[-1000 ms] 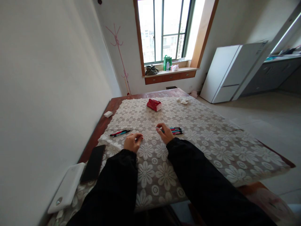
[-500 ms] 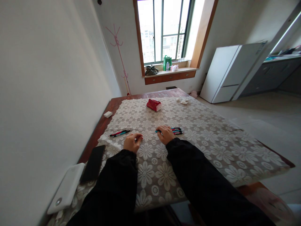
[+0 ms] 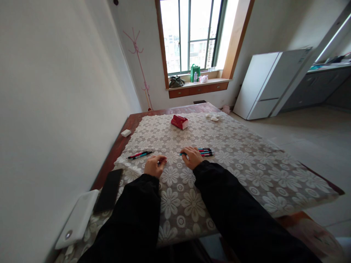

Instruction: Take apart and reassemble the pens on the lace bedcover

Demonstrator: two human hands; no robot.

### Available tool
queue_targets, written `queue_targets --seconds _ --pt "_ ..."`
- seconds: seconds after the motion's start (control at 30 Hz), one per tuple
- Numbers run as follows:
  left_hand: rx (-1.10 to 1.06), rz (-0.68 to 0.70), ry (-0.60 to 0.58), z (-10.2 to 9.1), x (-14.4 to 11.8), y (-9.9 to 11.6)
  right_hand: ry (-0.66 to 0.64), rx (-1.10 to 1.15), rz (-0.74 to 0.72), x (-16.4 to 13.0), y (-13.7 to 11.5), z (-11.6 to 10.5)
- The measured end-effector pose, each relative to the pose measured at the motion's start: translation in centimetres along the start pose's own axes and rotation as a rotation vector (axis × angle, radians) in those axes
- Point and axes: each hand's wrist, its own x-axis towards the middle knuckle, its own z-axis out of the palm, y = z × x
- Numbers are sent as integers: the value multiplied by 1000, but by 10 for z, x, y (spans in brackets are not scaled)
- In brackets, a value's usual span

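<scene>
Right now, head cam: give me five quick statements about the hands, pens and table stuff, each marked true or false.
1. The right hand lies over a cluster of pens. True.
2. The left hand rests on the red tissue pack. False: that pack lies farther up the floral tablecloth, apart from both hands.
3. Two pens lie to the left of the left hand, not touched by it. True.
4. The dark phone lies beside the pens under the right hand. False: it lies at the table's left edge, next to a white device.
5. Both sleeves are white. False: they are black.
</scene>
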Motion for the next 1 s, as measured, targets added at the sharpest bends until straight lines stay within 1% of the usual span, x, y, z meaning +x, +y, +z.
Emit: queue_targets --seconds 0.13,0.27,0.4,0.63,0.77,0.87,1.0 --pt "-4 12 -3 0 0 2 -13 -23 -21 0 -3 -1" --pt "-9 10 -5 -1 0 8 -36 -54 -37 0 -6 -1" --pt "-20 31 -40 -1 -1 13 -61 -86 -76 -1 -8 0" --pt "18 82 -108 -1 0 13 -142 -90 -212 -3 -6 7" --pt "-12 95 -132 0 -1 14 -174 -83 -280 -3 -5 9" --pt "-33 116 -139 2 -1 13 -181 -75 -286 -3 -7 8" --pt "-56 117 -144 2 -1 13 -178 -70 -259 -3 -7 8"
